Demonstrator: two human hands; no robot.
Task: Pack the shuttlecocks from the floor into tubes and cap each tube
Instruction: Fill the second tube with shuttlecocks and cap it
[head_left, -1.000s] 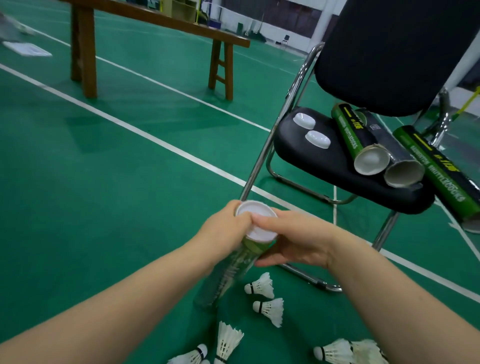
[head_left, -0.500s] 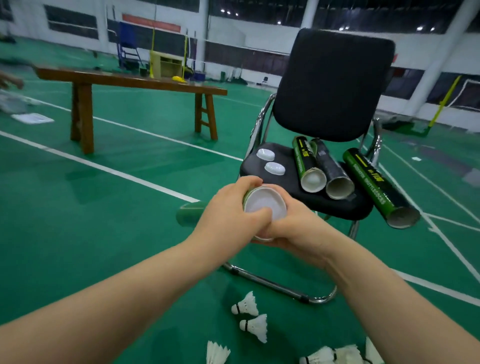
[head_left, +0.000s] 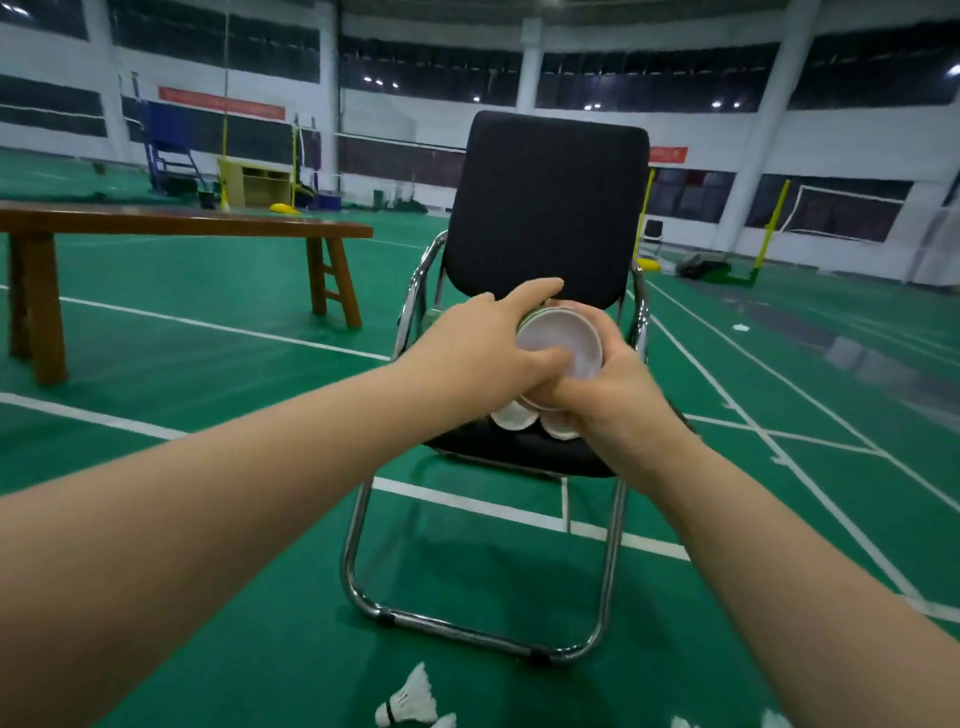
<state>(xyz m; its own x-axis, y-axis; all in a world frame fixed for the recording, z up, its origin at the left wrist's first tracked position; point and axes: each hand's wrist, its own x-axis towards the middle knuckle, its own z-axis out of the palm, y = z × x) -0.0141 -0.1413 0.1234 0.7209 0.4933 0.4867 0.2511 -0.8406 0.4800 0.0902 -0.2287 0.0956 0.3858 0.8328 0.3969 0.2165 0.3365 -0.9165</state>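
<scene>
**Indoor badminton hall: both hands on a capped tube in front of the chair**

Green court floor (head_left: 218, 374) with white lines fills most of the view, with yellow net posts (head_left: 774, 218) far behind. Wooden bench (head_left: 171, 224) stands at left, well apart from the rest. Black chair (head_left: 545, 208) with a chrome frame is dead centre, facing the camera, backrest upright. Both forearms come in from the bottom corners and meet in front of the chair's seat (head_left: 519, 449).

Left hand (head_left: 483, 353) wraps the tube (head_left: 530, 316) from the left, index finger stretched over the top, thumb lying across the face of the white cap (head_left: 563, 340). Right hand (head_left: 613, 395) grips the cap from lower right, fingers curled round its rim. Tube points end-on at the camera, so only a sliver of green wall shows beside the cap. The rest of its body is hidden behind the hands. Cap sits on the tube's end; cannot tell if it is fully seated.

Two white tube ends (head_left: 514, 415) peek out just under the hands, side by side on the seat. One shuttlecock (head_left: 410, 701) lies on the floor near the bottom edge, in front of the chair's base, cork to the left. More white feathers (head_left: 774, 719) are cut off at the frame edge.
</scene>
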